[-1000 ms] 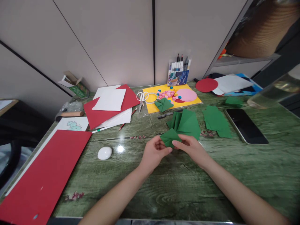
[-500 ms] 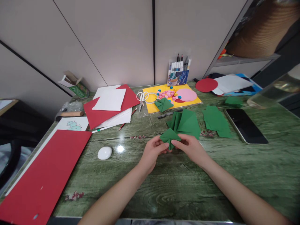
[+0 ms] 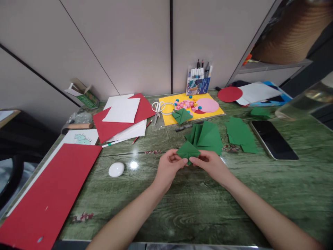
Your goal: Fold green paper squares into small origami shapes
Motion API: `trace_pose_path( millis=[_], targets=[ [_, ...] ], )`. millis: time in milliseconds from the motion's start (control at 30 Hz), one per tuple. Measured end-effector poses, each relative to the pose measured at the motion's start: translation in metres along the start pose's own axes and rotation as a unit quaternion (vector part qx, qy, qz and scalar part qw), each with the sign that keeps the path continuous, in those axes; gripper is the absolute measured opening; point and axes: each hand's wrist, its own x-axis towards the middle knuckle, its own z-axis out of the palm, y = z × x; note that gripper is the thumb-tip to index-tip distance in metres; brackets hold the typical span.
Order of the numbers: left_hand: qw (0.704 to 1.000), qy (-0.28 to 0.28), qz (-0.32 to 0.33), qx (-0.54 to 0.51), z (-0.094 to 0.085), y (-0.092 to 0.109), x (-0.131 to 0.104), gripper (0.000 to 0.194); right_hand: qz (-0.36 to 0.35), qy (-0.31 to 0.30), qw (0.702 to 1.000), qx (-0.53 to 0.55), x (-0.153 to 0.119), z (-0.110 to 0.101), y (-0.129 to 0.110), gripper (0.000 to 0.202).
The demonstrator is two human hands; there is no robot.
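Pinched between the thumbs and fingers of my left hand (image 3: 168,167) and right hand (image 3: 212,164) is a folded green paper (image 3: 188,149), both sides clamped firmly enough to keep it roughly diamond-shaped. I have it above the middle of the green table (image 3: 161,211), just in front of a fanned pile of green paper (image 3: 208,135); whether it touches that pile I cannot tell.

At the back, against the pale wall, I see a blue-and-white box (image 3: 197,85) with white markers (image 3: 199,73) standing upright in it, a few dark and red ends poking above the rest. Far left sits a green carton (image 3: 90,100) with its flaps up; its inside is hidden from me. Far right, a clear container (image 3: 299,104) is blurred, its contents hard to make out.

On a flat yellow sheet (image 3: 168,119) I find small pink balls (image 3: 185,103) among blue and yellow ones, a smooth pink disc (image 3: 208,105) and another creased green piece (image 3: 182,116). Nearer me, left of my hands, lies a glossy white oval (image 3: 116,169); to the right, a black phone (image 3: 275,140) lies flat.
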Motion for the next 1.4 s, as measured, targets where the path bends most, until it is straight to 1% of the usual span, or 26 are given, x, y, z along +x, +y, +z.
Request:
trace_pose_path(
  millis=[433, 567, 767, 900, 1067, 1267, 1400],
  targets=[
    [1.0, 0.001, 0.012, -0.005, -0.001, -0.003, -0.001, 0.027, 0.001, 0.024, 1.0, 0.007, -0.001, 0.005, 0.001, 0.026],
    [1.0, 0.003, 0.011, -0.008, 0.0, -0.003, -0.001, 0.028, 0.014, 0.046, 0.999, 0.006, -0.001, 0.004, 0.001, 0.03],
    [1.0, 0.003, 0.016, -0.011, 0.0, -0.003, -0.002, 0.026, 0.021, 0.008, 0.999, 0.044, -0.002, 0.005, 0.0, 0.027],
    [1.0, 0.0, 0.015, -0.01, 0.0, -0.002, -0.002, 0.027, 0.032, 0.021, 0.998, 0.044, -0.001, 0.007, 0.0, 0.027],
    [1.0, 0.009, 0.014, -0.013, 0.0, -0.004, -0.002, 0.027, 0.034, 0.04, 0.998, 0.028, 0.0, 0.01, 0.004, 0.029],
    [1.0, 0.008, 0.013, -0.025, -0.001, -0.007, -0.001, 0.026, 0.023, 0.047, 0.999, 0.013, 0.0, 0.012, 0.007, 0.029],
    [0.999, 0.0, 0.003, -0.045, -0.001, -0.007, 0.0, 0.025, 0.027, 0.049, 0.998, 0.022, 0.0, 0.012, 0.008, 0.029]
  ],
)
